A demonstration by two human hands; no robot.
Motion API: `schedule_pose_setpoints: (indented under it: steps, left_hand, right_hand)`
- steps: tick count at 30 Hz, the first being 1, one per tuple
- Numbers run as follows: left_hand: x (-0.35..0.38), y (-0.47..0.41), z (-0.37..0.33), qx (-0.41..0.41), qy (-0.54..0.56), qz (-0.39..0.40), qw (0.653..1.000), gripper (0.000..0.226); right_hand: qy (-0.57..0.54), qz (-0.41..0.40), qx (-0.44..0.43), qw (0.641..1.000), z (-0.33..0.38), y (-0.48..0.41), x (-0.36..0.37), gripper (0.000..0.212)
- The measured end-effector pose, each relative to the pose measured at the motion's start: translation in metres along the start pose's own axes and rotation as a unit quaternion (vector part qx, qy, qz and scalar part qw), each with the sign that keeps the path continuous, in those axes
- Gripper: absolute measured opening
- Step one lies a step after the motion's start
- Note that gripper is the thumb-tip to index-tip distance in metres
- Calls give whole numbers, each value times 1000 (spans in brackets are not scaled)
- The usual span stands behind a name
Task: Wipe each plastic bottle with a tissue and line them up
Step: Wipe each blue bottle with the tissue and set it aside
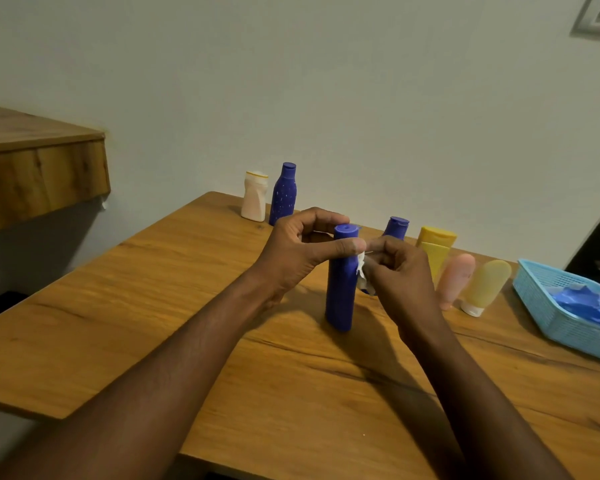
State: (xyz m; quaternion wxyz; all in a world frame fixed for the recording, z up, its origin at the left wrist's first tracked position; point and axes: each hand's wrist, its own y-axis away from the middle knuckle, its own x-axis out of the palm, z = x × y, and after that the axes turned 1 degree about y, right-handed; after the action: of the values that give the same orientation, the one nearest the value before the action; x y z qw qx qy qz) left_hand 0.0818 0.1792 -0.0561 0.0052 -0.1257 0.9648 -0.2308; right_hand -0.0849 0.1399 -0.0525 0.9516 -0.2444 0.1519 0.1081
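On the wooden table, a tall blue plastic bottle is gripped upright below its cap by the left hand; a crumpled white tissue is pinched against its side by the right hand; beyond, a white plastic bottle is stood beside a speckled blue bottle.

Most of the tissue is buried in the right hand; only a white scrap shows. Behind that hand, the rear bottle shows only its cap and shoulder. Right of the hands, the basket runs off the frame, and the crumpled blue thing inside cannot be identified. The left hand hides its fingertips behind the held bottle.
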Motion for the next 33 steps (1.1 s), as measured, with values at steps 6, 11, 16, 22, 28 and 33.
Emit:
schedule_pose_setpoints:
  steps: [6,11,16,22,28,33]
  left_hand:
    - [-1,0,0,10,-3,-4,1000,44]
    - [0,-1,2,25,-25,-20,999,38]
    - [0,-2,4,35,-28,-46,998,39]
    - [1,-2,4,35,-28,-55,997,49]
    - [2,-1,7,52,-64,-72,994,45]
    - [1,-2,7,48,-71,-60,995,49]
  right_hand:
    - [65,23,-22,997,-3,-1,-3,11]
    - [2,-60,-111,992,6,0,-6,12]
    - [69,-7,-80,994,1,-4,-8,6]
    - [204,129,21,970,-11,-7,-13,9]
    - [166,95,21,981,-16,-9,-10,7]
    - [117,52,-9,992,-16,-9,-12,9]
